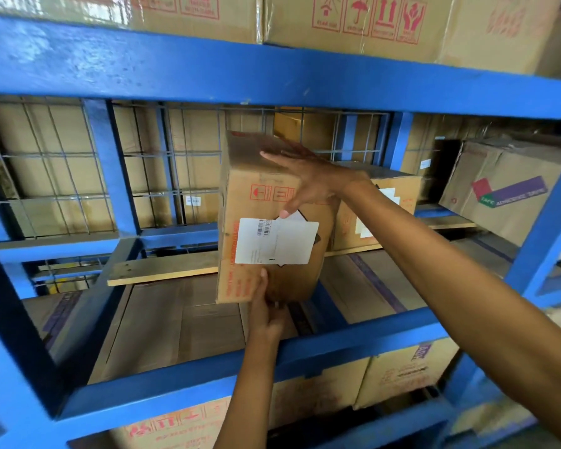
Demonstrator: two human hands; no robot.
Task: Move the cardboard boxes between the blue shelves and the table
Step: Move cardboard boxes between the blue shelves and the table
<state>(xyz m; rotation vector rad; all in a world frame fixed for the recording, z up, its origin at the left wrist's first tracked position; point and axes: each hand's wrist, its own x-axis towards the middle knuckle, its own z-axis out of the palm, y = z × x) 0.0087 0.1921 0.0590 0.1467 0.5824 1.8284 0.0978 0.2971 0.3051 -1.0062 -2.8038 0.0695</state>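
The head camera showed a person holding one cardboard box (256, 176) up in the open gap of the blue shelves (272, 76). The box stood tall on its end and leaned a little. No shelf board seemed to touch it.

The right hand (308, 183) lay over the top of the box, with its fingers spread across the top and its thumb pressing on the front. The left hand (266, 306) held the bottom of the box, with its thumb up on the front and its fingers tucked under. I think the low hand took the weight and the top hand stopped the tall box from tipping. A white label (275, 241) on the front of the box faced the person.

Just right of the box and a bit behind it, a second box (399, 189) sat on a wooden plank (162, 268). The plank stuck out to the left of the box too. Well to the right of the box leaned a striped box (506, 196). Above the box, more boxes (353, 27) filled the top shelf. Below it lay flat brown boxes (182, 319). Behind it was wire mesh (62, 173).

The left hand's fingers were hidden under the box. The back of the box was hidden too. The label's words were too small and blurry to read. The table was not in the picture. I could not tell if the box was going in or coming out.
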